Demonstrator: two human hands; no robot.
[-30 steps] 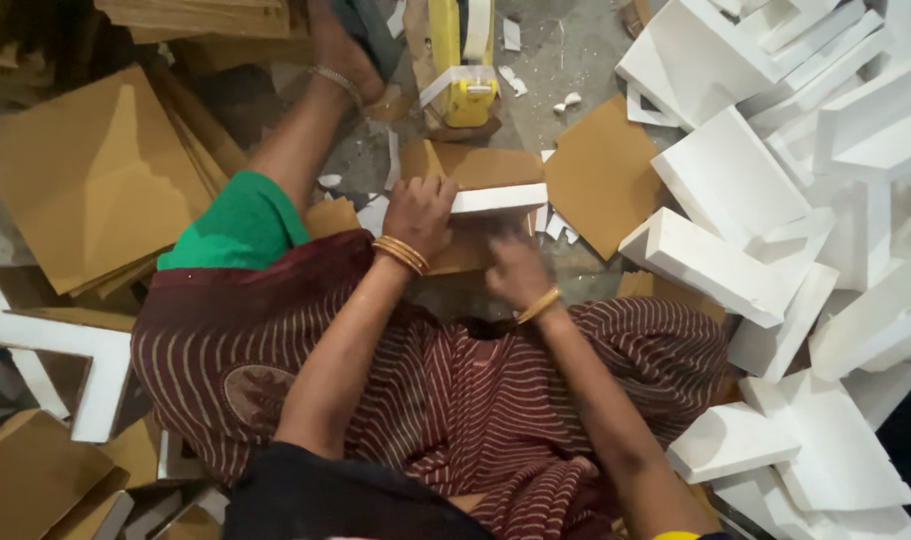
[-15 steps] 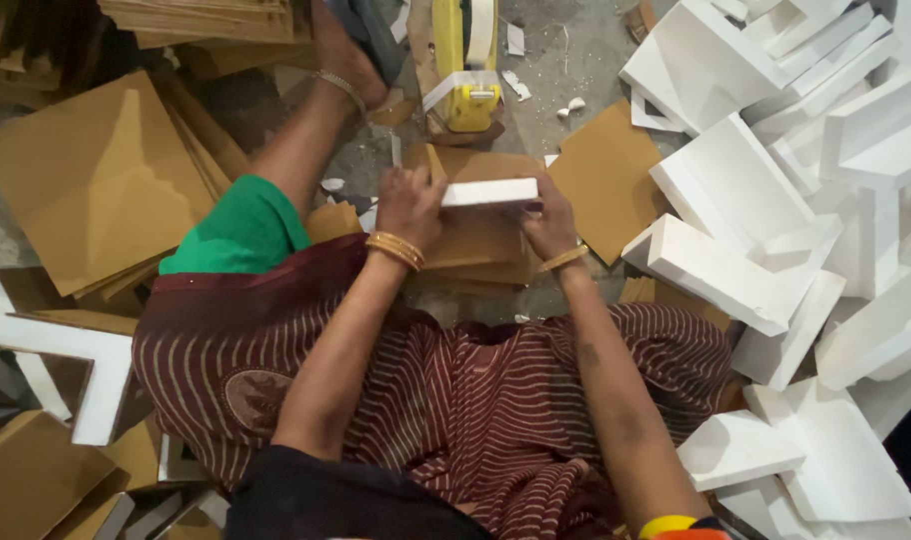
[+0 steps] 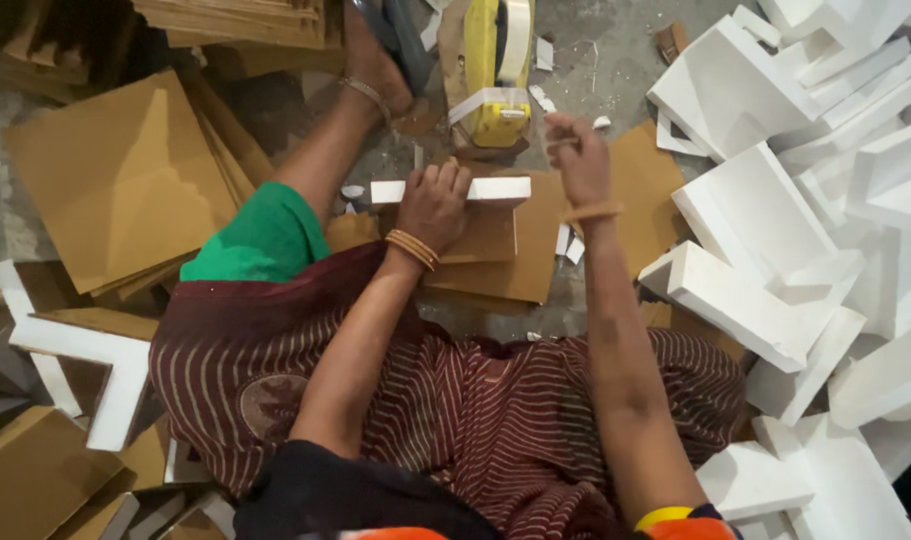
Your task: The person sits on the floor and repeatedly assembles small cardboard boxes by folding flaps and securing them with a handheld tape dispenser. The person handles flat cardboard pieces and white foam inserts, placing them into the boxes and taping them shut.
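Your left hand (image 3: 434, 205) lies flat, fingers spread over a white foam strip (image 3: 452, 190), pressing it against the top edge of a brown cardboard sheet (image 3: 491, 240) that rests on the floor in front of your lap. Your right hand (image 3: 576, 155) is lifted just beyond the strip's right end, fingers pinched together; whether they hold a thread of tape you cannot tell from here. It sits close to the yellow tape dispenser (image 3: 491, 70) standing just past the cardboard.

By the look of it, the strip is placed but not yet fixed: no tape shows across the joint, so the fastening seems left to do.

Around you, a big heap of white foam pieces (image 3: 806, 200) fills the right side, and a stack of cardboard sheets (image 3: 116, 175) lies at your left. A finished-looking cardboard panel with a white foam frame (image 3: 96, 350) rests by your left knee. Small foam scraps (image 3: 568, 245) litter the floor beside the sheet. Your outstretched leg (image 3: 326, 150) runs next to the work, crowding the left side.
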